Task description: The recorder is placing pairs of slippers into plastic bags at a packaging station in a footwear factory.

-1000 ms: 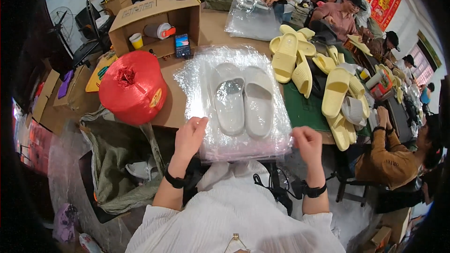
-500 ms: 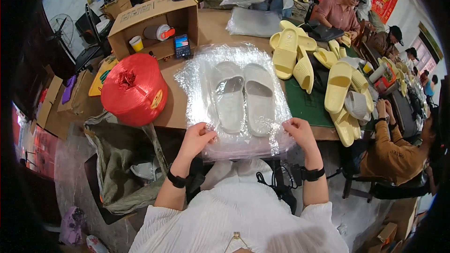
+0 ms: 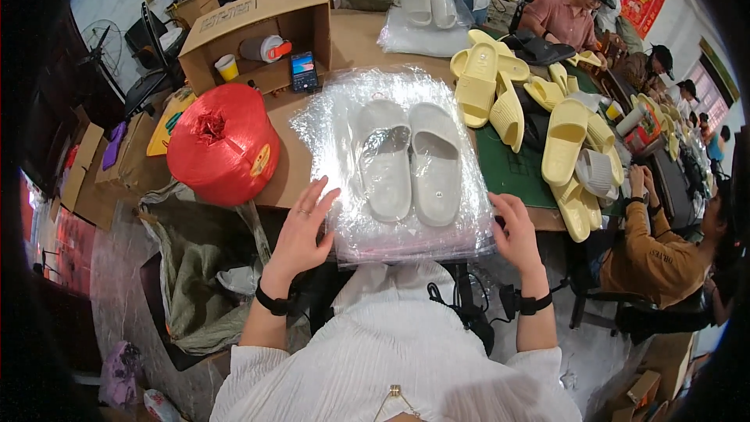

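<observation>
Here, left hand [image 3: 301,227] open, flat on near left edge of clear bags [image 3: 391,164]. Right hand [image 3: 516,230] pinches near right corner. Grey slippers [image 3: 410,160] lie on bags, on worktop [image 3: 355,39]. Red twine roll [image 3: 223,144] just left.

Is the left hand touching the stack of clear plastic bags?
Touching. The head view shows the left hand with its fingers laid on the near left edge of the stack of clear plastic bags.

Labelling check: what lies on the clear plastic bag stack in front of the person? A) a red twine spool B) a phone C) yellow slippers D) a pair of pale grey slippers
D: a pair of pale grey slippers lies side by side on the clear bag stack, whose near edge the left hand and right hand touch.
</observation>
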`<state>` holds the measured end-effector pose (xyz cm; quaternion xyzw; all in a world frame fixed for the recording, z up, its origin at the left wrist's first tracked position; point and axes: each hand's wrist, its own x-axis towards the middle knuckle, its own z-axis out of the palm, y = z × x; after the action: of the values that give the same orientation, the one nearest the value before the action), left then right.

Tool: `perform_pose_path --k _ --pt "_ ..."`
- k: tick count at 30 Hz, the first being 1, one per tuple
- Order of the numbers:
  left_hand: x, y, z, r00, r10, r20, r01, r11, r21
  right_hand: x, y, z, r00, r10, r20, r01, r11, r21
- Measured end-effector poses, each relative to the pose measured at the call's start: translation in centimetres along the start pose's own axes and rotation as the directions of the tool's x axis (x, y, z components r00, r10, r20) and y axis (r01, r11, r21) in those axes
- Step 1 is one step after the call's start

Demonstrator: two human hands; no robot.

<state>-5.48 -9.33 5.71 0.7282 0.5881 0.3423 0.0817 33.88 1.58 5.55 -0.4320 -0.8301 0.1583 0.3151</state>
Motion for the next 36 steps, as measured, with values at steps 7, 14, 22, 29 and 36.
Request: perform_pose_path --k 7,14,22,29,36 --pt "-0.1 -0.1 1.7 0.959 0.203 0.198 -0.223 0.971 0.082 0.3 -1.5 -0.4 0.969 -0.202 0.138 0.218 0.970 -0.110" --pt "0.0 -0.5 1.3 0.940 0.271 0.207 -0.263 0.963 -0.065 0.5 0.5 0.9 0.969 -0.248 0.001 0.248 0.968 0.043" --pt "0.1 -1.5 3.1 0.977 0.211 0.036 -0.202 0.962 -0.183 0.6 2.4 4.2 0.958 0.269 -0.102 -0.183 0.843 0.506" --pt "1.6 -2.6 5.3 0.957 -0.286 0.036 0.252 0.767 -0.590 2.6 2.0 5.4 0.915 0.381 -0.133 -0.250 0.793 0.555" --pt "3.1 -1.4 3.8 0.858 -0.416 0.302 0.493 0.502 -0.711 3.4 2.0 5.6 0.880 0.467 -0.089 -0.362 0.778 0.514"
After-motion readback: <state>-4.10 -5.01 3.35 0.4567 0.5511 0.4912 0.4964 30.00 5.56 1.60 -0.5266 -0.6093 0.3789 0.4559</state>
